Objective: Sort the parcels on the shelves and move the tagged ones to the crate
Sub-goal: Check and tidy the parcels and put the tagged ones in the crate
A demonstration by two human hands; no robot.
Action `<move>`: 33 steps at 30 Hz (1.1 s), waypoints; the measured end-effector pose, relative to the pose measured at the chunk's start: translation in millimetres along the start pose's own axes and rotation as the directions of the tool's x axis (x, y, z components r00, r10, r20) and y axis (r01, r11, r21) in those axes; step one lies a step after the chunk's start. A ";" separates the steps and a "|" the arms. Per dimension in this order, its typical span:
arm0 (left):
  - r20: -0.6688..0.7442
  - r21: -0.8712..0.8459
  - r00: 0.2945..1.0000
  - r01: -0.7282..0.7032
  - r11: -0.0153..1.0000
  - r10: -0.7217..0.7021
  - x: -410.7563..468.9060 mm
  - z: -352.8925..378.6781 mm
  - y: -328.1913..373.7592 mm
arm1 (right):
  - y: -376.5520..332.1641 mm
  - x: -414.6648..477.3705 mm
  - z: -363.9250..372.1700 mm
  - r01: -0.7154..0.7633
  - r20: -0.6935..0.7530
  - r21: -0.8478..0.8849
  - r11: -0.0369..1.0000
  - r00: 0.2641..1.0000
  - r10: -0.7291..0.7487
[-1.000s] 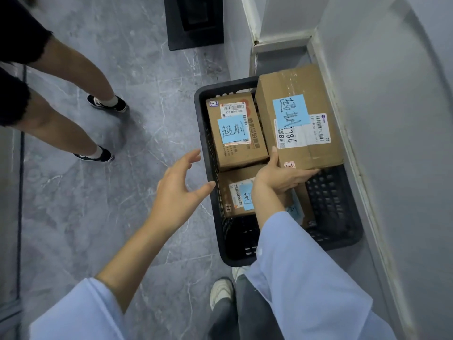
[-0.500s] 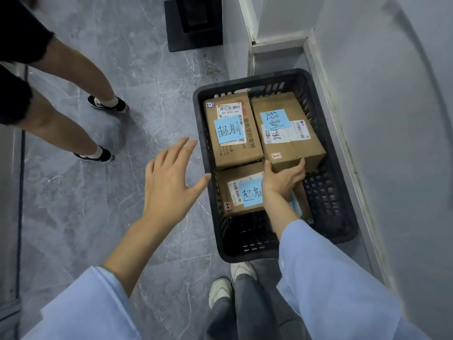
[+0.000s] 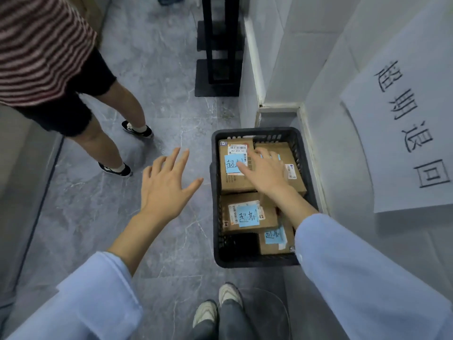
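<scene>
Down on the floor (image 3: pixel 98 217) beside the wall (image 3: pixel 343 168), tagged parcels (image 3: pixel 235 184) fill the black crate (image 3: pixel 255 262). Our right grip (image 3: pixel 266 171) rests flat, released, on the far two; our left grip (image 3: pixel 164 185) hovers spread, empty.

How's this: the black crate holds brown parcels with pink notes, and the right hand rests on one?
The head view shows the notes are blue, not pink. The black crate does hold brown parcels, and the right hand rests on one.
</scene>
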State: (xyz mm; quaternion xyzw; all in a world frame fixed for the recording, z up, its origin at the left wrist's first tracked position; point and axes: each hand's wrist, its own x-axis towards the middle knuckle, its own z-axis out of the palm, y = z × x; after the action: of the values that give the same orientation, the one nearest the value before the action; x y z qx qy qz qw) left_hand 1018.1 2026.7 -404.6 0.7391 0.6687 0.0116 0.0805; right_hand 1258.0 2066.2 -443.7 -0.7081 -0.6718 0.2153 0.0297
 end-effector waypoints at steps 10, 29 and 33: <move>-0.066 -0.077 0.965 0.250 0.965 -0.255 -79.2 -80.5 -70.9 | -140.8 -39.8 -62.6 0.416 0.200 -0.168 0.894 0.902 -0.382; -0.310 -0.145 0.323 0.913 0.380 -0.894 -510.2 -210.8 -265.9 | -542.1 -308.8 -1.5 0.979 0.338 0.041 0.198 0.172 -0.925; -0.356 -0.166 0.156 0.960 0.226 -0.922 -624.4 -233.2 -288.5 | -614.7 -404.2 14.8 0.999 0.341 0.038 0.003 -0.010 -0.940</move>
State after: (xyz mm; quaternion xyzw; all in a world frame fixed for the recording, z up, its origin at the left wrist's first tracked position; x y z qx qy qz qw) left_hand 638.5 1459.3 -156.8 0.1478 0.9817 0.0692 -0.0980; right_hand 674.1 1731.5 -146.3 0.0025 -0.9884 0.1520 0.0023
